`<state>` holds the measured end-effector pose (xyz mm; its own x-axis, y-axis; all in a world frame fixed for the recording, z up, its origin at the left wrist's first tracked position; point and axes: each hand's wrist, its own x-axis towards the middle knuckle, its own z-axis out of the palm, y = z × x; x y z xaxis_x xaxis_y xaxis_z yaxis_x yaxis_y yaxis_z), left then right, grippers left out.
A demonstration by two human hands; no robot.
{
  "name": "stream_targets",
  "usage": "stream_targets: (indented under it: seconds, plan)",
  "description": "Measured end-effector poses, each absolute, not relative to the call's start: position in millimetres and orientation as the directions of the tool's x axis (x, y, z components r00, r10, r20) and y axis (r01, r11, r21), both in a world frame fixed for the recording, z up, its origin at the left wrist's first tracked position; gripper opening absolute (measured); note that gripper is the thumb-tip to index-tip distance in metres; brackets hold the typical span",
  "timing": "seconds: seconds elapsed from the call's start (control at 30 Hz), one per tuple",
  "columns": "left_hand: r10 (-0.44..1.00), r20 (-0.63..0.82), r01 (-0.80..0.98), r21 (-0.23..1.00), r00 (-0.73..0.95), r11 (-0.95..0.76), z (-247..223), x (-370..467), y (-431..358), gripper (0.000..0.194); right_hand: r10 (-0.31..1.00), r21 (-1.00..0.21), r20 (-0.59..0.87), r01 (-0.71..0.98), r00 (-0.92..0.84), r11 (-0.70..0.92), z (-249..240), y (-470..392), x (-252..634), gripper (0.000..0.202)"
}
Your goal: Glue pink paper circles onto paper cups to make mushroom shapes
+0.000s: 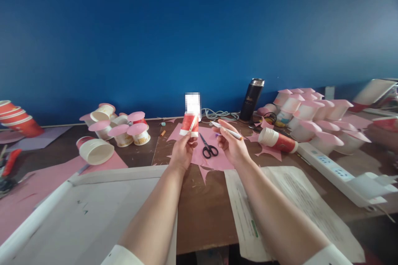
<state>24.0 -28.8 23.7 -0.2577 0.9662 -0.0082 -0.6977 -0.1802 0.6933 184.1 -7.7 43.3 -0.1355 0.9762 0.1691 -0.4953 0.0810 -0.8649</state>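
left hand holds red cup | right hand holds pen | scissors on pink paper

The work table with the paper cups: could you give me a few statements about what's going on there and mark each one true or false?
1. The left hand holds a red and white paper cup. True.
2. The right hand holds the scissors. False: it holds a pen; the scissors lie between the hands, on pink paper.
3. A black flask stands near the blue wall. True.
4. The white power strip lies to the person's left. False: it lies to the right.
5. The scissors have black handles. True.
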Motion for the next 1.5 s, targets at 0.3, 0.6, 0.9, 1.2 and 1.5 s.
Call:
stream_targets:
  seconds: [0.3, 0.6, 0.9, 1.2, 1.5]
  plan:
    - [0.899, 0.356, -0.099, 0.915, -0.254, -0.391, 22, 48, -46, 0.01, 0.992, -0.875, 0.12, -0.476, -0.029, 0.091, 30, 0, 179, 0.046]
    - [0.922, 0.34, -0.203, 0.905, -0.184, -0.374, 29, 68, -58, 0.02, 0.946, -0.795, 0.254, -0.6, -0.199, 0.087, 40, -6, 174, 0.023]
    - [0.984, 0.175, -0.553, 0.816, -0.042, -0.168, 34, 70, -62, 0.024, 0.932, -0.8, 0.209, -0.6, -0.296, -0.012, 47, -11, 181, 0.031]
    - [0.997, 0.076, -0.783, 0.618, -0.026, -0.068, 32, 69, -54, 0.026, 0.972, -0.776, 0.144, -0.631, -0.187, -0.007, 41, -5, 178, 0.043]
    - [0.986, 0.124, -0.535, 0.828, -0.114, -0.166, 20, 71, -51, 0.021, 0.975, -0.78, 0.154, -0.625, -0.161, 0.02, 40, -6, 177, 0.04]
